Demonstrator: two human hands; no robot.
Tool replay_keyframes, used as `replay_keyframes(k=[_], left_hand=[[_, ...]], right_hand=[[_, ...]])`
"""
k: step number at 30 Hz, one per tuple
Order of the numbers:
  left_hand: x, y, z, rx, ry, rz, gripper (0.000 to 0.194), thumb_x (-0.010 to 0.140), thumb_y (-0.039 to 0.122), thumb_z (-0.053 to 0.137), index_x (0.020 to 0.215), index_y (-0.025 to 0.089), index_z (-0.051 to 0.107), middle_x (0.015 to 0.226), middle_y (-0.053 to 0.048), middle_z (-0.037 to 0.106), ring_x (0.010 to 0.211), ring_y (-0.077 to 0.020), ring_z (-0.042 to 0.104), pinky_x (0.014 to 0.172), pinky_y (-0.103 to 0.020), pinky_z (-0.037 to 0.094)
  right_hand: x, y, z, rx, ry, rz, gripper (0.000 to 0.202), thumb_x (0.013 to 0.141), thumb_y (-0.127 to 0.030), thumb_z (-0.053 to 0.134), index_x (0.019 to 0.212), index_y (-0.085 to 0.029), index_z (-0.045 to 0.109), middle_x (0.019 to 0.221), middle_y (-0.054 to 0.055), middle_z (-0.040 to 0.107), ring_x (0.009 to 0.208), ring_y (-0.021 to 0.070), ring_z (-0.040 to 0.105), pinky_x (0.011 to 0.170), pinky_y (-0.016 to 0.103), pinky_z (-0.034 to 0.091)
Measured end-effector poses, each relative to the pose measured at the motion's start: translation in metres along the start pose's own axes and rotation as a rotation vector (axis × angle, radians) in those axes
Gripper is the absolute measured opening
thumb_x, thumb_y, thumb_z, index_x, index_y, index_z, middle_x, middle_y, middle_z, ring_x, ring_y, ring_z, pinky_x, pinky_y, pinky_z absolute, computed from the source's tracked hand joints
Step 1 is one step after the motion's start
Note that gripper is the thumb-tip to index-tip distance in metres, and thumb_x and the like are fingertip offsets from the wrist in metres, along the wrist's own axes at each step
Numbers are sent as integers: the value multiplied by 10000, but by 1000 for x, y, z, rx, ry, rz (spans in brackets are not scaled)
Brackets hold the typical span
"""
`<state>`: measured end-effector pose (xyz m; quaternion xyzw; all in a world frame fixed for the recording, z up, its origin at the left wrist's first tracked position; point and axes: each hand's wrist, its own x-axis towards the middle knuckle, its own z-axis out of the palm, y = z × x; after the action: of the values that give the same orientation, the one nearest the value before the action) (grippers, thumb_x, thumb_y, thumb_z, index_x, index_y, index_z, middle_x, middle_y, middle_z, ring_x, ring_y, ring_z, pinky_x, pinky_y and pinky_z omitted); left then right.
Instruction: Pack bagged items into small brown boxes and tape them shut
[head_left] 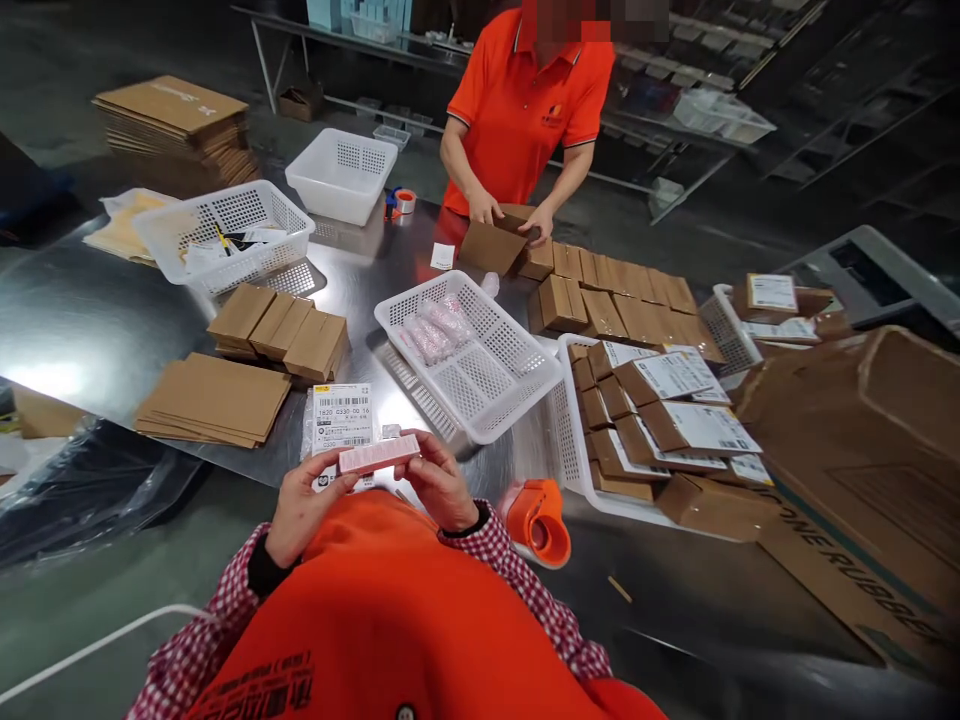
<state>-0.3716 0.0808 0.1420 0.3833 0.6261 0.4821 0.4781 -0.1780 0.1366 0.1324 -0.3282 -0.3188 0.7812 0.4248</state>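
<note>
A small pink box (379,455) is held level between my two hands, close to my body at the table's edge. My left hand (304,500) grips its left end between thumb and fingers. The right end is pinched by my right hand (441,482). Just behind the box lies a white shipping label (342,412) with a barcode, on clear plastic. Beyond my hands stands a white basket (517,385) with several bubble-wrapped pink items (435,330) in its far left part.
Flat cardboard (210,400) and small brown boxes (277,325) lie left. An orange tape dispenser (541,525) and a basket of labelled boxes (574,425) are right. Across the table, a person in orange (525,110) handles an open carton (491,247).
</note>
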Motion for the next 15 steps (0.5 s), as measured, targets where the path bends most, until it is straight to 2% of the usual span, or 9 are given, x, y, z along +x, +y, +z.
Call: replay_keyframes(k=[4, 7, 11, 15], left_hand=[[5, -6, -3, -119, -36, -74, 337, 722, 449, 735, 916, 174, 757, 940, -78, 746, 884, -242, 667, 824, -329, 531], [13, -5, -5, -218, -49, -116, 384, 756, 524, 675, 884, 169, 745, 817, -70, 740, 726, -217, 664, 670, -307, 539], [25, 6, -4, -226, -58, -62, 389, 764, 538, 657, 771, 156, 727, 657, -48, 682, 624, -182, 613, 619, -279, 508], [34, 12, -1, -196, -86, -17, 383, 785, 520, 641, 672, 159, 697, 623, -31, 643, 601, -153, 563, 603, -249, 468]], right_hand=[[-2, 2, -2, -92, -81, -33, 473, 714, -332, 735, 1161, -289, 588, 834, -25, 619, 637, 122, 588, 660, 294, 499], [-4, 6, -1, -331, -166, -43, 427, 719, -349, 748, 1109, -260, 596, 832, -14, 609, 683, 129, 582, 674, 292, 489], [-4, 11, 5, -650, -222, -138, 417, 691, -350, 775, 1038, -230, 577, 805, -13, 590, 675, 129, 541, 671, 291, 471], [-2, 20, 10, -686, -207, -149, 466, 659, -383, 795, 1005, -236, 520, 752, -30, 575, 656, 133, 537, 651, 290, 464]])
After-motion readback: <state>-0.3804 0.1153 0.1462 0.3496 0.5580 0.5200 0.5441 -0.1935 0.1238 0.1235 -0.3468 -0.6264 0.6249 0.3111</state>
